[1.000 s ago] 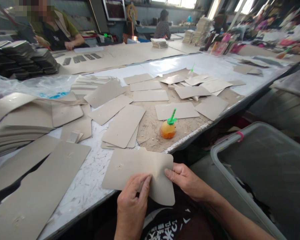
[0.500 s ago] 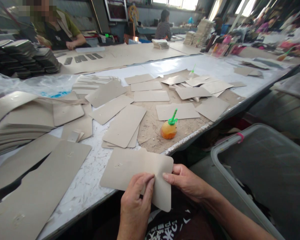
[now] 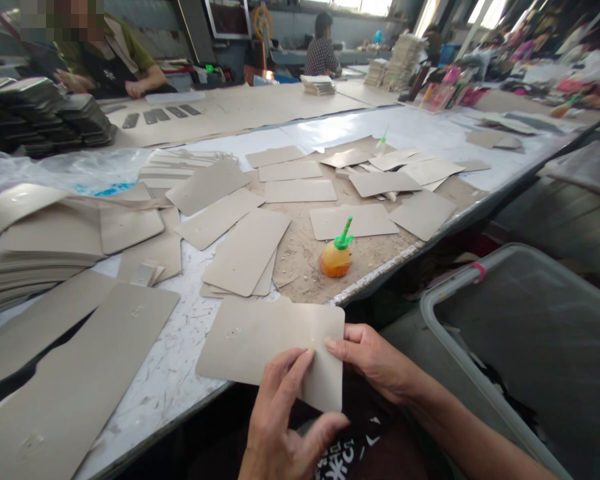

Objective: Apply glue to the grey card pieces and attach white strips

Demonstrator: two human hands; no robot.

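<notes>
A flat beige panel (image 3: 260,337) with rounded corners and a small hole at its left end lies partly on the table edge and juts out towards me. My right hand (image 3: 373,357) grips its right end, thumb on top and fingers beneath. On the panel's upper face rest the fingertips of my left hand (image 3: 285,413), its thumb spread well away below. Beyond the panel stands a squat bottle (image 3: 336,258) of orange-yellow liquid with a green nozzle. Loose beige panels (image 3: 247,253) lie to the left of the bottle, some overlapping.
A thick stack of beige panels (image 3: 35,233) fills the left side, near larger sheets (image 3: 105,373). To my right, below the table, sits a grey plastic bin (image 3: 430,307). Dark stacked pieces (image 3: 45,113) stand far left, where a co-worker (image 3: 110,67) sits across the table.
My left thumb has come away from the forefinger, opening the pinch over the panel. The panel's near right corner sits slightly higher. My right hand keeps its hold.
</notes>
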